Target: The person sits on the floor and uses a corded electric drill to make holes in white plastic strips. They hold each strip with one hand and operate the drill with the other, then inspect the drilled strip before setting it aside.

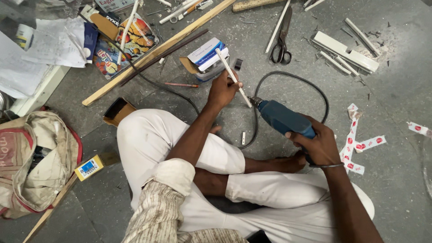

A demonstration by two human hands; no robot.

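Observation:
I sit cross-legged on a grey floor in white trousers. My left hand (222,89) grips a thin white plastic strip (223,60) that slants from upper left to lower right. My right hand (318,145) holds a blue electric drill (283,119) by its handle. The drill's tip meets the lower end of the strip just right of my left hand. The drill's black cord (288,75) loops across the floor behind it.
Black scissors (281,45) and white plastic channel offcuts (346,51) lie at the back right. A long wooden batten (157,49), a small open box (204,58), papers and a cloth bag (36,157) are on the left. Red-and-white tape strips (360,144) lie on the right.

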